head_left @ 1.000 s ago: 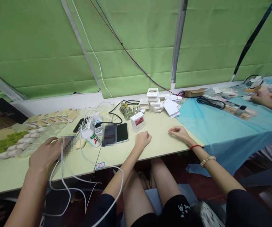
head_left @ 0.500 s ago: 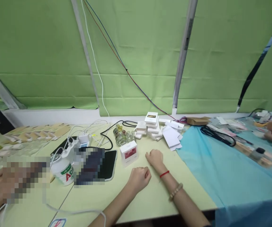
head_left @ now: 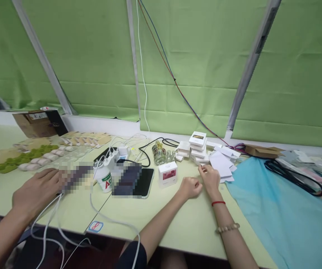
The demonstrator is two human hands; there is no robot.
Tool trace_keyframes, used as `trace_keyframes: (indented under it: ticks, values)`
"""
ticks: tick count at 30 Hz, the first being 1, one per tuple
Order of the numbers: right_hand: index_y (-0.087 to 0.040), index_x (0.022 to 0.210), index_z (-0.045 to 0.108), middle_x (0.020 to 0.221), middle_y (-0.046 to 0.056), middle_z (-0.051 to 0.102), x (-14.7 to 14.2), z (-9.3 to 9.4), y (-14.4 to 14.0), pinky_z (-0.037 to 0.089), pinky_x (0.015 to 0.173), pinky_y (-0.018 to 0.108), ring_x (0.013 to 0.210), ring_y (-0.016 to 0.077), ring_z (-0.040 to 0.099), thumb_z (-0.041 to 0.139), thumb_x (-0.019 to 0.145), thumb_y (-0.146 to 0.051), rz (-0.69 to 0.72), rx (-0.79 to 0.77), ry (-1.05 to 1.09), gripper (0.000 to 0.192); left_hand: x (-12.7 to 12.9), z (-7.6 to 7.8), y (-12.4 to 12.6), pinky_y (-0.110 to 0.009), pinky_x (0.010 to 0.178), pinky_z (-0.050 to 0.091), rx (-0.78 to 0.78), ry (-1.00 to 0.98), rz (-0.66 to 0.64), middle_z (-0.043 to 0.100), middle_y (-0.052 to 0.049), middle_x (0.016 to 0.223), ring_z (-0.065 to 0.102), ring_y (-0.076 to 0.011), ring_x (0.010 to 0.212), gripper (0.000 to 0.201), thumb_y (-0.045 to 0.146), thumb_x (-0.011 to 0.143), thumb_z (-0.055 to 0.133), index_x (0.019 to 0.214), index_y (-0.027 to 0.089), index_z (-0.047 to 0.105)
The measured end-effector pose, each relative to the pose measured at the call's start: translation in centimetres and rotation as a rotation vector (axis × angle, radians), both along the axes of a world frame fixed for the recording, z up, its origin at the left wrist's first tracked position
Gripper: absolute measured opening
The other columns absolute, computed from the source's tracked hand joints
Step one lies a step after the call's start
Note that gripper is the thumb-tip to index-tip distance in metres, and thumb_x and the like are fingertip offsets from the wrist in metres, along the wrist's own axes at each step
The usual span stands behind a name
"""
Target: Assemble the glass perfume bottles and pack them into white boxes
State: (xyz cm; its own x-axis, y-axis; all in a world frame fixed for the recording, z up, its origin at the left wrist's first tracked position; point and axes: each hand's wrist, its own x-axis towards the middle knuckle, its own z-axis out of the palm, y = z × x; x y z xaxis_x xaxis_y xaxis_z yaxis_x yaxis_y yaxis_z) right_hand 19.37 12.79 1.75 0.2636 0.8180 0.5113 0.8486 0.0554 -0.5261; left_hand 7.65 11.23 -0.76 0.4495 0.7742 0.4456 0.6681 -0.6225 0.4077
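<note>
My left hand (head_left: 190,188) rests on the pale yellow table in a loose fist, with nothing showing in it. Just right of it, my right hand (head_left: 210,177), wearing a red cord and a beaded bracelet at the wrist, has its fingers curled in; I see no object in them. A small white box (head_left: 168,175) with a pink-red picture stands upright left of my left hand, untouched. Beyond my right hand lie flat white cartons (head_left: 221,164) and a stack of white boxes (head_left: 198,138). Several glass bottles with gold tops (head_left: 159,155) stand behind the upright box.
Left of the box lie a phone (head_left: 146,183), a white can (head_left: 104,177) and a power strip (head_left: 111,160) with cables. Another person's hand (head_left: 37,188) reaches in at the left. A blue sheet (head_left: 262,201) covers the right side, with a coiled black cable (head_left: 292,177) on it.
The view has swung left, so things sit further right in it. My right hand has tilted up, its fingers now pointing more upward. My left fist looks unchanged.
</note>
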Motion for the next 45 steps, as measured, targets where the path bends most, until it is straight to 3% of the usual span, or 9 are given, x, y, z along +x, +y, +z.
trace_keyframes:
  ticks: [3, 6, 10, 14, 22, 27, 35, 39, 45]
  values:
    - [-0.016, 0.07, 0.066, 0.084, 0.009, 0.067, 1.1, 0.0, -0.3, 0.033, 0.078, 0.031, 0.082, 0.021, 0.058, 0.043, 0.084, -0.04, -0.047, 0.199, 0.072, 0.036, 0.0, -0.1, -0.5, -0.026, 0.056, 0.035, 0.003, -0.022, -0.061, 0.056, -0.003, 0.054, 0.052, -0.0135, 0.054, 0.024, 0.018, 0.073, 0.04, 0.05, 0.02, 0.045]
    - [-0.019, 0.088, 0.067, 0.101, 0.011, 0.061, 2.2, -0.2, -0.4, 0.029, 0.086, 0.037, 0.097, 0.0252, 0.051, 0.047, 0.082, -0.04, -0.215, 0.263, 0.064, 0.03, 0.0, -0.3, -0.5, -0.024, 0.053, 0.034, 0.003, -0.031, -0.13, 0.053, 0.0, 0.049, 0.048, -0.0116, 0.05, 0.02, 0.017, 0.067, 0.047, 0.047, 0.02, 0.043]
    - [-0.02, 0.119, 0.051, 0.122, 0.013, 0.045, 2.9, -0.4, -0.2, 0.025, 0.091, 0.042, 0.111, 0.0309, 0.038, 0.058, 0.072, -0.04, -0.431, 0.217, 0.001, 0.051, -0.4, -0.1, 0.0, -0.024, 0.051, 0.032, 0.018, -0.084, -0.104, 0.051, 0.0, 0.047, 0.045, -0.0106, 0.046, 0.022, 0.016, 0.069, 0.044, 0.047, 0.02, 0.042]
    - [-0.02, 0.128, 0.039, 0.127, 0.016, 0.036, 2.7, -0.7, 0.3, 0.024, 0.094, 0.043, 0.112, 0.0333, 0.035, 0.067, 0.062, -0.036, -0.496, 0.151, -0.024, 0.073, -0.7, 0.2, -0.6, -0.024, 0.05, 0.031, 0.043, -0.125, -0.1, 0.05, -0.001, 0.046, 0.044, -0.0106, 0.044, 0.025, 0.017, 0.073, 0.039, 0.048, 0.019, 0.041]
    - [-0.016, 0.135, 0.023, 0.132, 0.021, 0.026, 2.4, -1.0, 0.4, 0.018, 0.099, 0.046, 0.118, 0.036, 0.029, 0.068, 0.057, -0.022, -0.483, 0.017, -0.056, 0.091, 1.4, -0.8, -4.2, -0.023, 0.044, 0.024, 0.069, -0.086, -0.415, 0.042, 0.001, 0.039, 0.037, -0.009, 0.039, 0.022, 0.019, 0.066, 0.043, 0.045, 0.019, 0.035]
    - [-0.015, 0.134, 0.025, 0.128, 0.02, 0.032, 3.2, -1.4, 0.5, 0.02, 0.098, 0.044, 0.115, 0.0351, 0.032, 0.067, 0.054, -0.017, -0.531, -0.023, -0.021, 0.09, 0.7, 0.2, -3.4, -0.024, 0.049, 0.024, -0.195, -0.307, -0.232, 0.037, 0.003, 0.042, 0.031, -0.0077, 0.042, 0.024, 0.023, 0.066, 0.045, 0.046, 0.018, 0.035]
    - [-0.018, 0.13, 0.03, 0.121, 0.015, 0.039, 4.0, -2.3, 1.1, 0.021, 0.096, 0.044, 0.109, 0.0312, 0.036, 0.063, 0.056, -0.014, -0.494, 0.008, 0.024, 0.08, -1.1, 0.6, 1.6, -0.022, 0.045, 0.023, -0.455, -0.519, 0.08, 0.03, 0.005, 0.04, 0.03, -0.0075, 0.039, 0.026, 0.026, 0.071, 0.037, 0.047, 0.019, 0.03]
    - [-0.017, 0.131, 0.031, 0.121, 0.017, 0.039, 4.0, -2.5, 1.1, 0.023, 0.095, 0.044, 0.108, 0.0324, 0.036, 0.064, 0.054, -0.012, -0.504, -0.002, 0.059, 0.083, -2.0, 1.2, 2.3, -0.023, 0.042, 0.023, -0.632, -0.558, 0.067, 0.032, 0.005, 0.035, 0.03, -0.0085, 0.032, 0.025, 0.025, 0.072, 0.036, 0.048, 0.02, 0.035]
    - [-0.016, 0.13, 0.033, 0.119, 0.017, 0.04, 4.1, -2.6, 1.1, 0.023, 0.095, 0.047, 0.108, 0.0332, 0.036, 0.063, 0.056, -0.013, -0.475, -0.002, 0.082, 0.08, -4.1, 2.6, 2.7, -0.023, 0.041, 0.023, -0.888, -0.521, -0.111, 0.043, 0.001, 0.04, 0.037, -0.0091, 0.036, 0.029, 0.034, 0.077, 0.04, 0.053, 0.019, 0.046]
